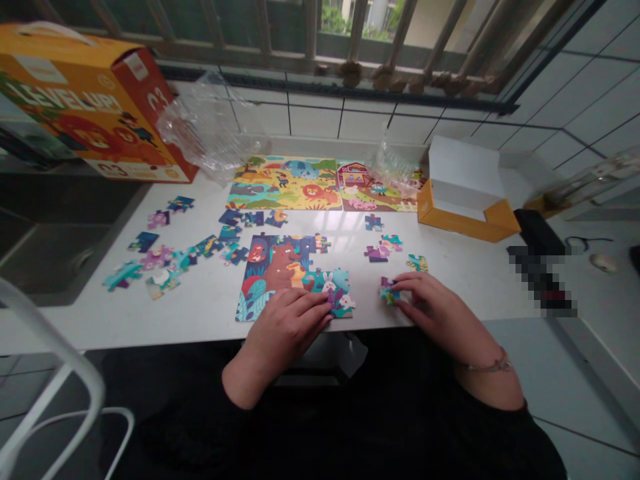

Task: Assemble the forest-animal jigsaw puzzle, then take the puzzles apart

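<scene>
A partly joined jigsaw puzzle (280, 267) with a bear and rabbits lies near the counter's front edge. Across its lower part rests my left hand (295, 317), fingers stretched out flat and covering some of the picture. To the right, my right hand (425, 297) pinches a small purple and green puzzle piece (387, 291) between thumb and fingers, at or just over the counter. Close to that hand lie a yellow and teal piece (417, 263), a purple piece (377, 253) and a blue piece (373, 222). Several loose pieces (159, 257) are spread left of the puzzle.
Behind stand two finished pictures, a safari puzzle (285, 183) and a farm puzzle (377, 187). Clear plastic wrap (213, 127) lies beside an orange puzzle box (95, 107). An opened yellow and white box (465, 193) sits at right. The sink (60, 233) is at left.
</scene>
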Demonstrator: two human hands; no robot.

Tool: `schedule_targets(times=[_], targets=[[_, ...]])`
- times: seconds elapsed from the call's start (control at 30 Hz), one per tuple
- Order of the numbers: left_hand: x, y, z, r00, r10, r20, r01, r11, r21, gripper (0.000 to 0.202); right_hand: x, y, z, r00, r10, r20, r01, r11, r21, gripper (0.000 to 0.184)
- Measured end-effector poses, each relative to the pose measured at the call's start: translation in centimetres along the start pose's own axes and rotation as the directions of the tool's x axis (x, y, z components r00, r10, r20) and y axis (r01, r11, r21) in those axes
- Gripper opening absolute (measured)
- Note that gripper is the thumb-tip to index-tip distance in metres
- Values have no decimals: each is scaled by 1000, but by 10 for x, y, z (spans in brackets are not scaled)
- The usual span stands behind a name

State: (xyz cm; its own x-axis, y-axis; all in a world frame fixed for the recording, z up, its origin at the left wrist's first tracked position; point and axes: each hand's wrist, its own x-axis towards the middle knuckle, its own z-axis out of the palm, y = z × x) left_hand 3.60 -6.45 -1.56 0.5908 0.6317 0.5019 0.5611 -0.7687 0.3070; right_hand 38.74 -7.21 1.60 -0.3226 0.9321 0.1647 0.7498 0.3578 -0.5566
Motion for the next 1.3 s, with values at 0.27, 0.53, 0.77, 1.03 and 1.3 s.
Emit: schedule_targets(times=[0.27,0.53,0.77,1.03,1.3], targets=[[-3,2,2,1000,-21,22,20,999,28,19,-34,67,-26,839,387,-384,-494,836,-237,50],[-9,4,5,999,-21,46,19,999,30,20,-26,73,-26,803,477,-357,-559,811,-174,40],[-23,-16,-32,982,-180,-61,186,978,96,27,-28,78,-18,752,514,-413,-600,793,-106,50],[-87,-101,-130,756,-612,-233,638,608,473,53,-29,81,-6,694,516,-502,-634,769,-85,77],[-120,-124,-171,623,-782,22,704,573,420,62,-29,67,-8,701,547,-457,-679,708,-194,81]])
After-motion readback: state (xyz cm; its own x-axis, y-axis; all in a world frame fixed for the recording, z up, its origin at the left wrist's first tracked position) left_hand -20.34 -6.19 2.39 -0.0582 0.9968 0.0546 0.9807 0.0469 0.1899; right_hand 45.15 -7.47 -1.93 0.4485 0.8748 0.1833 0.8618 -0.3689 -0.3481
